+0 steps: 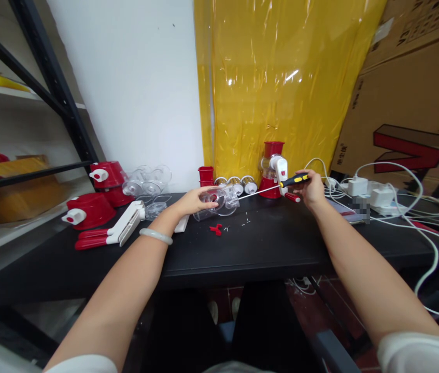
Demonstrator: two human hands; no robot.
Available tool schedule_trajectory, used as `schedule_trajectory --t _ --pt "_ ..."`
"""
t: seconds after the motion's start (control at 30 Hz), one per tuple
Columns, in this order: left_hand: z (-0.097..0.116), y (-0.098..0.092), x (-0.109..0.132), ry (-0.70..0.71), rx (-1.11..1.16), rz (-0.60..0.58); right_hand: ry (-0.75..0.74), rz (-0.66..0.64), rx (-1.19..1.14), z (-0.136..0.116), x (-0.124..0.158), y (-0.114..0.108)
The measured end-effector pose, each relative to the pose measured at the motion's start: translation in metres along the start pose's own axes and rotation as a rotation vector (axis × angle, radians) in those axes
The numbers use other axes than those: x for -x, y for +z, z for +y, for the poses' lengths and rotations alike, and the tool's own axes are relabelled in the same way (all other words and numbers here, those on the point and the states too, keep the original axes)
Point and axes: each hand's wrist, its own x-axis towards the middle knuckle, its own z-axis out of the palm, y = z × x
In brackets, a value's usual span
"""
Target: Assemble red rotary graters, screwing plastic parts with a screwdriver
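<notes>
My left hand [198, 201] grips a clear plastic housing [227, 202] with round openings, lying on its side on the black table [219, 256]. In my right hand [312, 189] is a screwdriver [295, 180] with a black and yellow handle. Its long shaft points left, and the tip meets or nearly meets the housing's right end; the exact contact is too small to tell. Just in front of the housing lie a small red plastic part [216, 229] and several tiny screws [245, 221].
An assembled red and white rotary grater [272, 168] stands behind the screwdriver, beside metal drum cutters [236, 185]. Red bases [90, 210], white crank handles with red grips [112, 233] and more clear housings [151, 178] sit left. White cables and chargers [378, 197] crowd the right.
</notes>
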Motion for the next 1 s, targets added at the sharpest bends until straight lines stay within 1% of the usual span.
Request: schedule_trajectory --t 0.1,0.27,0.33,0.43,0.53,0.6,0.67,0.73,0.9,1.0 --pt "-0.0002 0.0000 0.0000 -0.006 0.005 0.005 -0.021 -0.001 0.006 -0.0004 0.0002 0.0009" --pt "0.0012 0.0000 0.0002 -0.003 0.010 0.003 -0.165 0.029 0.101 -0.0011 0.0025 0.0006" --pt "0.0022 0.0000 0.0004 -0.006 0.007 0.008 -0.196 0.050 0.132 -0.0014 0.0030 -0.0001" --pt "0.0031 0.0001 0.0005 -0.014 0.002 0.015 -0.139 0.054 0.115 -0.0025 0.0032 -0.0008" --pt "0.0020 0.0001 0.0002 -0.005 -0.001 0.015 -0.030 0.009 0.031 -0.0042 0.0037 -0.0006" --pt "0.0007 0.0001 -0.0001 -0.003 0.001 0.013 -0.011 -0.025 -0.011 -0.0047 0.0038 -0.0002" --pt "-0.0002 0.0001 -0.0003 -0.007 -0.002 0.012 -0.014 -0.045 -0.026 -0.0042 0.0032 -0.0001" --pt "0.0000 0.0002 -0.0003 -0.012 0.001 0.012 -0.032 -0.036 -0.014 -0.0029 0.0020 -0.0003" --pt "0.0027 0.0006 0.0004 -0.019 0.026 0.026 -0.141 0.010 0.091 -0.0003 0.0020 -0.0003" --pt "0.0027 0.0004 0.0005 -0.022 0.023 0.016 -0.142 0.006 0.150 0.0010 0.0027 -0.0006"
